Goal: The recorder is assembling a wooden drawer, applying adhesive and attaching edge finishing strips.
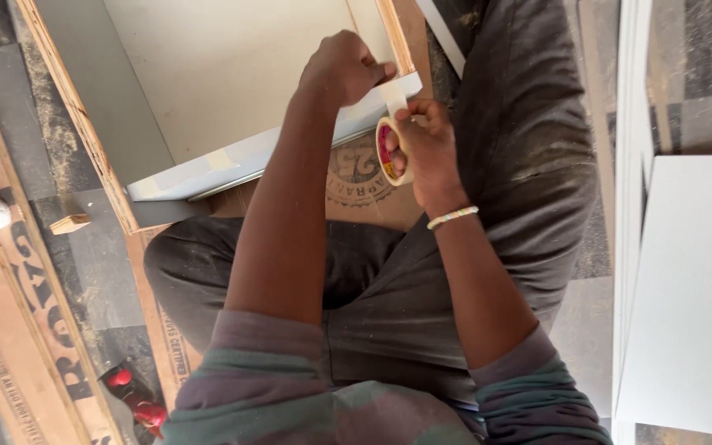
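Beige masking tape roll (391, 152) is pinched upright in the right hand (426, 148) (hole facing left); its strip runs up to the white panel edge (290, 144), pressed there by the closed left hand (344, 67).

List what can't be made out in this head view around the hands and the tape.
- Left hand: its fingers curl over the white strip, so the fingertips are hidden.
- Tape roll: the right hand covers its far side.
- Tape end on the strip: hidden behind the left hand.
- Red tool on the floor: cut off by the striped sleeve; its kind is unclear.
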